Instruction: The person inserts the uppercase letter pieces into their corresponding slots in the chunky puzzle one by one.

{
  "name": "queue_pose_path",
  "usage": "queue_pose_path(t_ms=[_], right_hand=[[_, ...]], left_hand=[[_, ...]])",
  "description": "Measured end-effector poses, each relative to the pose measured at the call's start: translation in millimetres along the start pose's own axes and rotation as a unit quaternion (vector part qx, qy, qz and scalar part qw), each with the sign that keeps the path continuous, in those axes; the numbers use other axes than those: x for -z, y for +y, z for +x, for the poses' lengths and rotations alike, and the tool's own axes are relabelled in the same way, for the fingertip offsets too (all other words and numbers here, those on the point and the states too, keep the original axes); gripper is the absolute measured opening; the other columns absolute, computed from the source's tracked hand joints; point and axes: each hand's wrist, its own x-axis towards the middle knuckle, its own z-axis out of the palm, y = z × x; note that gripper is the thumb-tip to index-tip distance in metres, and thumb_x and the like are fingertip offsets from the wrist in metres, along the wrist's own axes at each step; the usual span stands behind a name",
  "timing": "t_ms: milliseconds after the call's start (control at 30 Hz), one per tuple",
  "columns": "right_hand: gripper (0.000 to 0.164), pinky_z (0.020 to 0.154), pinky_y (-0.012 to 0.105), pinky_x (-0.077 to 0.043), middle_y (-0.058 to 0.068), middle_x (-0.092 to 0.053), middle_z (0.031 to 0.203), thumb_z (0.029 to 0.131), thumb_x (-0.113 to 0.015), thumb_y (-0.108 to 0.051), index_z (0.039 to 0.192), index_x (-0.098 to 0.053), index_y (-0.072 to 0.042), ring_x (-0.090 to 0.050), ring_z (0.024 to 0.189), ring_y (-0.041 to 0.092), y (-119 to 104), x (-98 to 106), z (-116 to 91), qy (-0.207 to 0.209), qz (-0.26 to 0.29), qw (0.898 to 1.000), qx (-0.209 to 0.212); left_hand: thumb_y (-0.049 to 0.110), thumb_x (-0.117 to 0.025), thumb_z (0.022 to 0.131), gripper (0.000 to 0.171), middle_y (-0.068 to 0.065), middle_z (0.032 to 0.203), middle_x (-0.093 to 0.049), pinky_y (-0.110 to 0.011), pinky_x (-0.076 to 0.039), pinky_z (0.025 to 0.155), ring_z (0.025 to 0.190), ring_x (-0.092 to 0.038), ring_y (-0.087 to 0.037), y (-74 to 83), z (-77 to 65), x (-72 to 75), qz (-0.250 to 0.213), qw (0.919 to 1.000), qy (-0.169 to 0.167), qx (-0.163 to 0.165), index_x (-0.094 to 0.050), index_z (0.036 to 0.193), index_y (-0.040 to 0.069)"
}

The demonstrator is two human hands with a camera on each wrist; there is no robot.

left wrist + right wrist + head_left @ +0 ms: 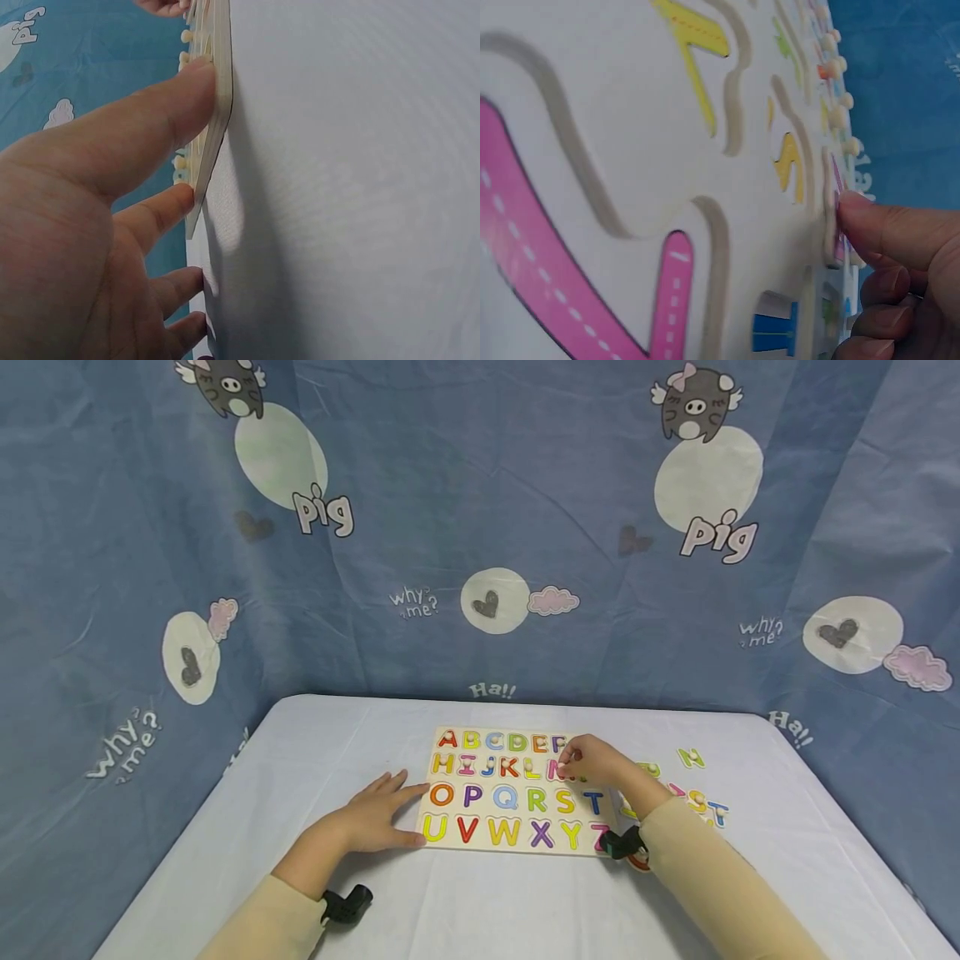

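Observation:
A wooden alphabet puzzle board [480, 814] lies on the table. Knobbed letters fill most of its top two rows; the lower rows show printed letters in recesses. My right hand [595, 762] is over the right end of the second row, with thumb and fingers pinching a pink letter M piece [553, 769]. From the right wrist view, the thumb presses on the edge of that piece [831, 217], level with the board. My left hand [371, 820] lies at the board's left edge, fingers spread. In the left wrist view its thumb [180, 105] and index finger touch the board's rim.
Right of the board lie several loose letters, among them a green N [691, 757], a yellow S [696, 799] and a blue T [717, 812]. The right forearm partly covers others. A white cloth [510, 910] covers the table; a blue patterned curtain [420, 535] hangs behind.

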Motion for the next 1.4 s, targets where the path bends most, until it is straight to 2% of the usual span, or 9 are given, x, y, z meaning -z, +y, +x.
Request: queue_pose_path(t_ms=[433,633,833,1067,1233,1400], right_hand=[[0.012,0.063,0.029,-0.039,0.005,-0.054,0.076,0.092,-0.074,-0.015,0.088,-0.065,-0.009,-0.048,0.069,0.018,-3,-4,3,0.015,-0.017,1.000,0.001],[0.011,0.061,0.030,-0.039,0.007,-0.053,0.079,0.092,-0.073,-0.018,0.093,-0.066,-0.010,-0.047,0.069,0.019,-3,1,-4,0.018,-0.023,1.000,0.002],[0.012,0.059,0.031,-0.037,0.006,-0.045,0.078,0.092,-0.074,-0.018,0.097,-0.067,-0.010,-0.043,0.069,0.019,3,22,-18,0.032,-0.029,0.999,0.028],[0.013,0.058,0.032,-0.033,0.003,-0.036,0.071,0.096,-0.069,-0.019,0.103,-0.067,-0.008,-0.035,0.064,0.018,18,55,-45,0.061,-0.020,0.996,0.057],[0.015,0.060,0.033,-0.034,0.003,-0.040,0.073,0.098,-0.067,-0.021,0.103,-0.067,-0.006,-0.039,0.069,0.019,41,72,-59,0.103,-0.028,0.992,0.061],[0.017,0.060,0.031,-0.035,0.003,-0.041,0.073,0.098,-0.067,-0.020,0.104,-0.066,-0.004,-0.040,0.069,0.019,72,86,-67,0.128,-0.031,0.990,0.042]], left_hand=[[0.059,-0.077,0.077,0.089,-0.020,0.162,-0.025,-0.070,-0.021,0.112,0.149,-0.016,-0.046,-1.2,1.0,-0.7,0.002,1.0000,-0.002,0.004,-0.046,0.152,0.022],[0.059,-0.078,0.076,0.090,-0.021,0.162,-0.026,-0.070,-0.021,0.112,0.149,-0.015,-0.047,-0.3,0.7,-0.8,-0.004,1.0000,0.001,0.003,-0.046,0.151,0.021],[0.058,-0.078,0.076,0.089,-0.021,0.162,-0.026,-0.070,-0.021,0.113,0.149,-0.016,-0.047,-0.3,0.1,-0.8,-0.005,1.0000,0.002,0.002,-0.046,0.151,0.021],[0.058,-0.078,0.076,0.089,-0.021,0.162,-0.026,-0.071,-0.022,0.112,0.148,-0.017,-0.048,-1.9,-0.4,-0.5,-0.001,1.0000,0.005,-0.003,-0.047,0.151,0.021],[0.058,-0.078,0.076,0.089,-0.022,0.161,-0.026,-0.071,-0.022,0.111,0.148,-0.017,-0.049,-2.3,-0.2,-0.7,0.001,1.0000,0.007,-0.004,-0.047,0.151,0.021],[0.057,-0.079,0.076,0.089,-0.022,0.161,-0.027,-0.071,-0.021,0.112,0.148,-0.017,-0.049,-1.2,0.5,-1.3,-0.003,1.0000,0.007,-0.005,-0.047,0.150,0.021]])
